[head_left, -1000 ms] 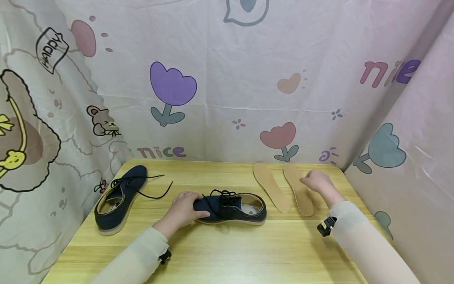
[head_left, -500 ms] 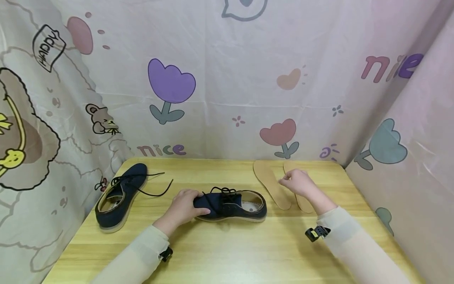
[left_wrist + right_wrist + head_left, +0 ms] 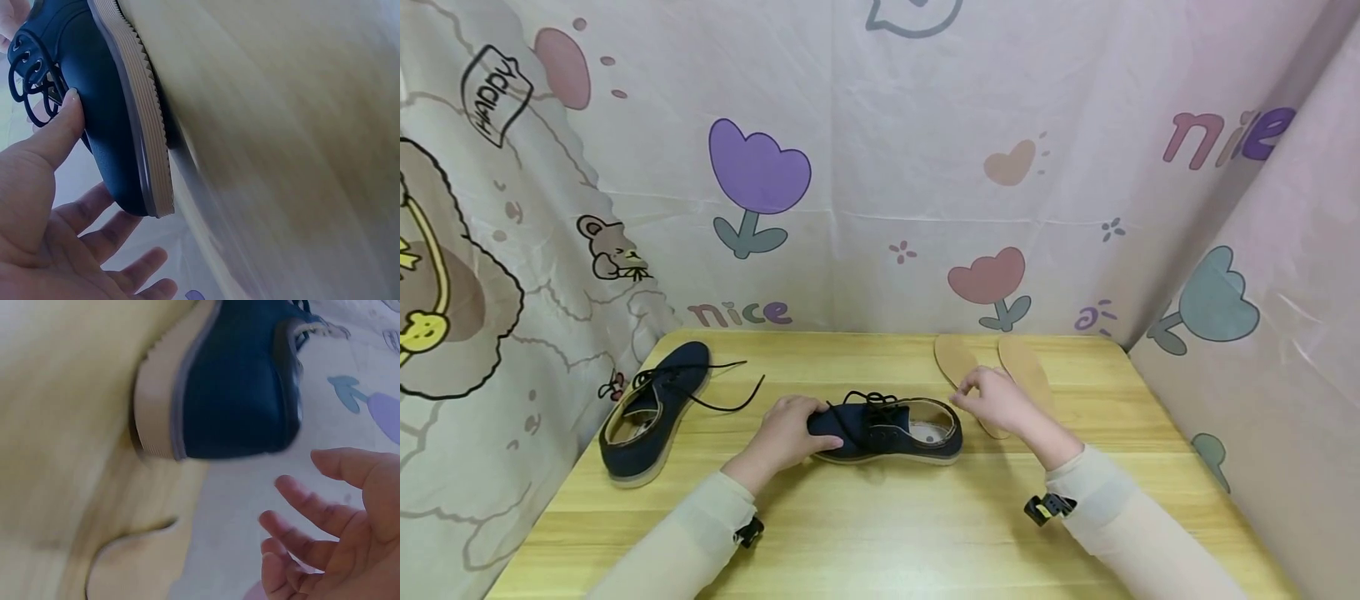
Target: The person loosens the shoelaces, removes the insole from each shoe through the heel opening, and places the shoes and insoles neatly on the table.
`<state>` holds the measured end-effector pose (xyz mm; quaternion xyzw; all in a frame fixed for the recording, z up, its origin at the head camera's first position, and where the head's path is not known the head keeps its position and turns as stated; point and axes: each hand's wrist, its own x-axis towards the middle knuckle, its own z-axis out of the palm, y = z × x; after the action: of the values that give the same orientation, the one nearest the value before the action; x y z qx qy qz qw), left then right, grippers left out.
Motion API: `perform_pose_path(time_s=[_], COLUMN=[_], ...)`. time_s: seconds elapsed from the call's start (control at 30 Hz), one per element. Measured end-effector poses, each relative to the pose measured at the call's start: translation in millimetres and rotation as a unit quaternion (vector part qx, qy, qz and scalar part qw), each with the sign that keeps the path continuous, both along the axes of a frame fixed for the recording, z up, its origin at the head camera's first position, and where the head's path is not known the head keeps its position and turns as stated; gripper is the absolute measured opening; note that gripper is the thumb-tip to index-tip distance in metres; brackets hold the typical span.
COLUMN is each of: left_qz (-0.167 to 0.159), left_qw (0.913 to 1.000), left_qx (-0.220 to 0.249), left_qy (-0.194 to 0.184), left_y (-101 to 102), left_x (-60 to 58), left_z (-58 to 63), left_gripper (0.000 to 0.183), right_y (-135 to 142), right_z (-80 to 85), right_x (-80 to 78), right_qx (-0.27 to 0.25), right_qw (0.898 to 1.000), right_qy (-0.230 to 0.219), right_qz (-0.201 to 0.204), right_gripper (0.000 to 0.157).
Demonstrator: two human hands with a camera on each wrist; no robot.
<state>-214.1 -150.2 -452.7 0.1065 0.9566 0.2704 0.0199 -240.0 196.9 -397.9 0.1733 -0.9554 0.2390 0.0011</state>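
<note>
A navy lace-up shoe (image 3: 917, 447) with a pale sole lies lengthwise on the table, its toe to the left. My left hand (image 3: 786, 433) grips the toe, thumb on the near side; the left wrist view shows that thumb against the navy upper (image 3: 100, 106) beside the black laces. Just behind the heel hovers my right hand (image 3: 997, 402), fingers loosely bent and apart from the shoe. Nothing is between its fingers in the right wrist view, where the heel (image 3: 244, 400) is close by. Two tan insoles (image 3: 953, 360) lie behind and under the right hand, partly hidden by it.
A second navy shoe (image 3: 632, 457) stands at the table's left, its black laces (image 3: 718, 408) trailing rightward. The wooden table (image 3: 880, 525) ends at the back against a printed curtain (image 3: 880, 167), which also hangs along both sides.
My right hand has moved left, from above the right insole to beside the shoe's heel, carrying nothing visible. The left hand keeps its hold on the toe. The head view has shifted slightly.
</note>
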Motion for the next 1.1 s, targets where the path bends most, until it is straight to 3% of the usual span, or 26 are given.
perform_pose_path(time_s=[0.47,0.73,0.93,1.1], left_qz=[-0.013,-0.03,-0.053,-0.034], left_qw=[0.9999,0.9994,0.9975,0.9992], left_qx=[-0.001,0.006,0.043,0.021], left_qy=[0.002,-0.013,-0.021,-0.01], left_y=[-4.9,-6.2,-9.2,-7.4], left_x=[-3.5,-22.8,-41.0,-36.7], left_z=[-6.0,-8.1,-12.7,-9.2], left_gripper=[0.065,0.065,0.065,0.065], right_y=[-14.0,-17.4,-20.2,-21.7], right_z=[-15.1,-11.2,-6.1,-4.9], right_x=[4.4,11.7,16.9,13.5], right_qx=[0.018,0.035,0.057,0.064], right_qw=[1.0,0.999,0.998,0.998], right_qy=[-0.008,0.005,-0.005,-0.01], right_qz=[-0.003,-0.003,-0.004,-0.002], right_gripper=[0.017,0.022,0.025,0.021])
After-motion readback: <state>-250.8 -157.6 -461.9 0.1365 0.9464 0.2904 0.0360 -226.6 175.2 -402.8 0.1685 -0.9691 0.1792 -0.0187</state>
